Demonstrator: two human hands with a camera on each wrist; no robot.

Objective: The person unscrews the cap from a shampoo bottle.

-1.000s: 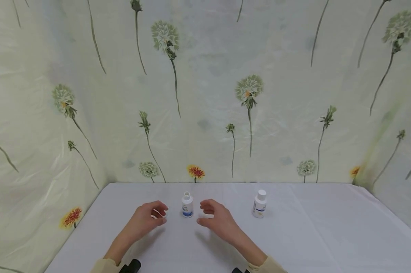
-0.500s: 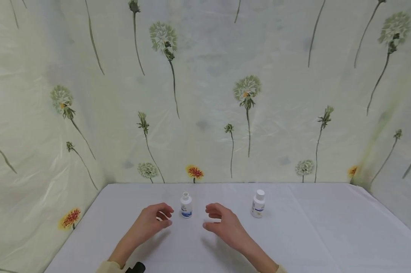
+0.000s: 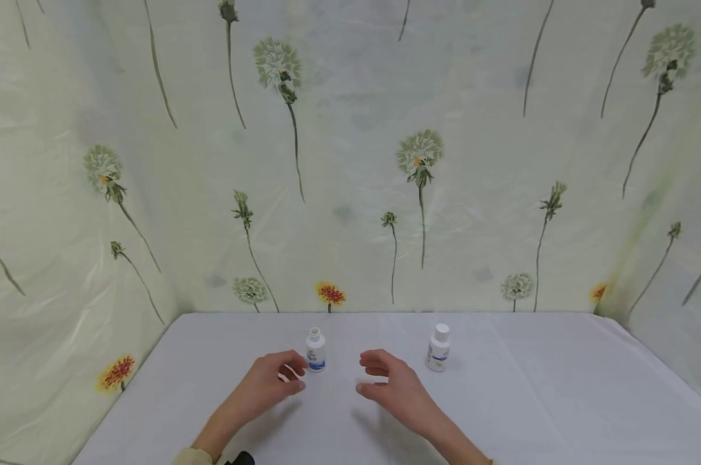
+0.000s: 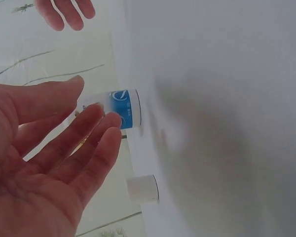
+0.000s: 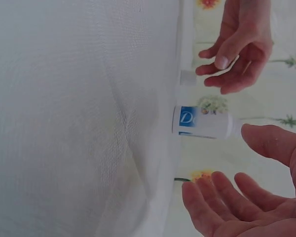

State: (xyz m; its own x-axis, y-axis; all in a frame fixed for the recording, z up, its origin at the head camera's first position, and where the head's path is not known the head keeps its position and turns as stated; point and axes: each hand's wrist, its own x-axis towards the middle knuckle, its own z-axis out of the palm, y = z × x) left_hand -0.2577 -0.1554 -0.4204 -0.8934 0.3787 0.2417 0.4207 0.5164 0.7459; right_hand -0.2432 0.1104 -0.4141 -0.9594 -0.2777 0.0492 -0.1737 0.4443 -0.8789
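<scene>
Upright on the white table stands an uncapped white bottle with a blue label (image 3: 316, 352), its narrow mouth bare. My left hand (image 3: 269, 382) hovers in front and to its left, fingers loosely bent, holding nothing; its fingertips overlap the bottle's lower edge in the head view. To the bottle's right, my right hand (image 3: 398, 392) is held in the air with thumb and fingers apart, also holding nothing. A short white cylinder, like a cap (image 4: 142, 189), sits on the table left of the bottle in the left wrist view; my left hand hides it in the head view.
A second white bottle (image 3: 438, 349), with its white cap on, stands farther right, beyond my right hand. The white-covered table (image 3: 559, 400) ends at the back against a curtain (image 3: 350, 161) printed with dandelions, which also hangs along the sides.
Both hands have drifted right and slightly toward me. My left fingertips now overlap the uncapped bottle, while my right hand is farther from it. The bottles stay put; the view shifts slightly.
</scene>
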